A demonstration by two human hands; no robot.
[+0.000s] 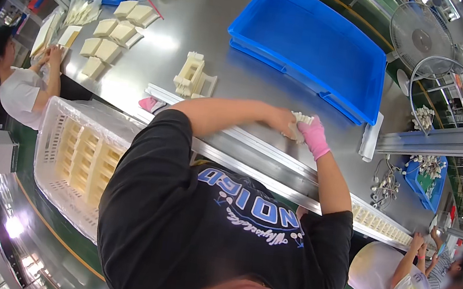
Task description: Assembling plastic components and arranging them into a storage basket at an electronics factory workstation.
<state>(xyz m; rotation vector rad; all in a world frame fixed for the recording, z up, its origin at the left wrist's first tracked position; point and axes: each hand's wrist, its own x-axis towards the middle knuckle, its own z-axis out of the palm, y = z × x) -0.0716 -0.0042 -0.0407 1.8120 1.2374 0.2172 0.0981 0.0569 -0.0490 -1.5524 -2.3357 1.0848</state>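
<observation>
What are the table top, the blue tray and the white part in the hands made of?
Table top: looks like brushed metal, grey with soft glare. Blue tray: seemingly moulded plastic, uniform colour, smooth sheen. White part, held between the bare left hand and pink-gloved right hand: probably cream plastic, ribbed; too small to confirm.

Black short-sleeved shirt (214,230) with blue print; pink glove on right hand (314,135).

Factory assembly floor: long steel worktable (213,19), blue plastic bin (315,44), white crate (58,168) of cream moulded parts, co-workers (22,88) seated alongside, standing fan (421,35)
</observation>
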